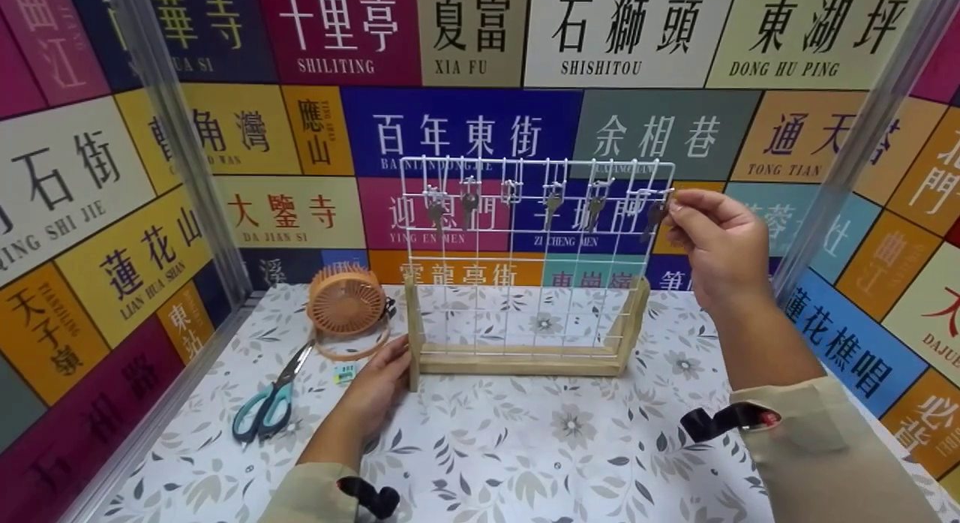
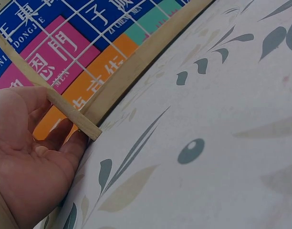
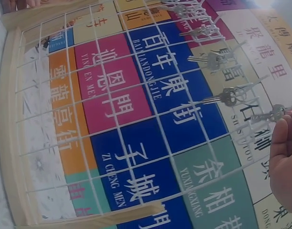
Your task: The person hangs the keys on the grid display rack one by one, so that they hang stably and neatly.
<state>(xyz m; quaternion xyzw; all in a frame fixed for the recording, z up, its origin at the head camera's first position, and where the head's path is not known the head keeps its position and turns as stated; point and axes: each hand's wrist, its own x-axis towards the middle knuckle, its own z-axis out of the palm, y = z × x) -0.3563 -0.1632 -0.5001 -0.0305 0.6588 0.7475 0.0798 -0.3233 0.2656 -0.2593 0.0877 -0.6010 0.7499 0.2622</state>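
A white wire grid rack [image 1: 525,259] stands upright in a wooden stand [image 1: 517,368]. Several metal keys [image 1: 553,200] hang from white hooks along its upper part. At the top right corner my right hand [image 1: 724,241] pinches a key [image 3: 276,112] by its head, beside the last hook; in the head view the fingertips partly cover it. Low on the other side, my left hand [image 1: 377,384] holds the stand's left wooden post [image 2: 72,112] between thumb and fingers, close to the tabletop.
Left of the rack stand an orange fan [image 1: 345,302] and a small green-and-white item [image 1: 344,373]. Scissors with teal-and-black handles [image 1: 262,414] lie nearer. A leaf-patterned cloth [image 1: 570,463] covers the table, and colourful sign panels [image 1: 465,125] rise behind.
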